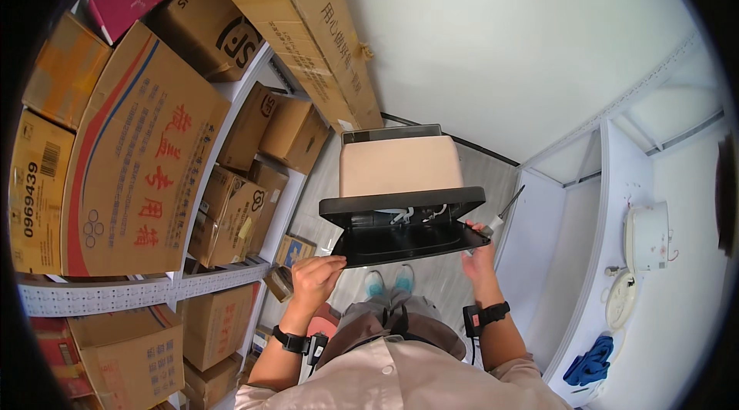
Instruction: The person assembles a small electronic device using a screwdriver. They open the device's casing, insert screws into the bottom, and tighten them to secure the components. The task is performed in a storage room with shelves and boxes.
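Note:
In front of me is a beige, box-shaped thing (400,166) with a black rim; its exact kind I cannot tell. A black panel (408,244) stands away from the rim on my side, and white wires or fittings show in the dark gap. My left hand (317,281) has its fingers closed on the panel's left corner. At the right end, my right hand (479,256) grips the panel's edge. A thin dark-shafted tool with a pale part, like a screwdriver (504,215), sticks out beside the right fingers. How that hand holds it is partly hidden.
Shelves (100,296) on the left carry several cardboard boxes (142,156). A tall carton (308,33) leans near the back wall. On the right, a white shelf (573,271) holds a white pot (648,237), a round lid (620,298) and a blue cloth (590,361).

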A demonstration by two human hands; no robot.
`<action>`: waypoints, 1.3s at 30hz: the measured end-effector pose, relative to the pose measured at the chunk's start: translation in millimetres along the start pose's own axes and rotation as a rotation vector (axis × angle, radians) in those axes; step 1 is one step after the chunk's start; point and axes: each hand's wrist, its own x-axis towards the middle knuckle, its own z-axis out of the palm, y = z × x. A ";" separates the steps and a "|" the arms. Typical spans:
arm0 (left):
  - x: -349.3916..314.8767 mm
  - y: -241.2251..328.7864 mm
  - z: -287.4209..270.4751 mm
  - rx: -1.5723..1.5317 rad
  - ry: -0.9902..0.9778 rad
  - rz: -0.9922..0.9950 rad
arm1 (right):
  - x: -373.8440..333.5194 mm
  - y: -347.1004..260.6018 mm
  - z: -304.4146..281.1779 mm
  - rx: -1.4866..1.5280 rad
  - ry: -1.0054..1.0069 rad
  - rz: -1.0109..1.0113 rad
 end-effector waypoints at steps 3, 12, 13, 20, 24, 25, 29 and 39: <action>3.4 1.9 -0.6 -0.015 -0.015 -0.050 | 2.3 1.2 -2.4 -0.001 -0.010 0.005; 8.4 4.3 -5.5 -0.058 -0.076 -0.095 | 1.4 -3.3 0.9 0.017 -0.011 0.036; 6.5 5.0 -5.0 -0.069 -0.078 -0.110 | 0.8 -3.5 0.9 0.010 -0.008 0.028; 8.0 9.0 -4.3 -0.086 -0.083 -0.171 | 1.7 -3.9 0.9 -0.050 0.018 0.037; 10.3 2.7 -3.5 -0.056 -0.064 -0.104 | 3.5 -2.6 0.9 -0.039 -0.002 0.019; 11.8 2.2 -3.0 -0.049 -0.053 -0.115 | 3.1 -2.9 1.0 -0.036 -0.010 0.013; 18.9 -5.8 1.9 0.005 0.029 -0.120 | -1.5 -6.0 7.2 -0.012 -0.014 0.023; 32.7 -6.8 16.4 0.181 0.259 -0.164 | 12.5 -4.9 13.3 0.063 -0.016 -0.031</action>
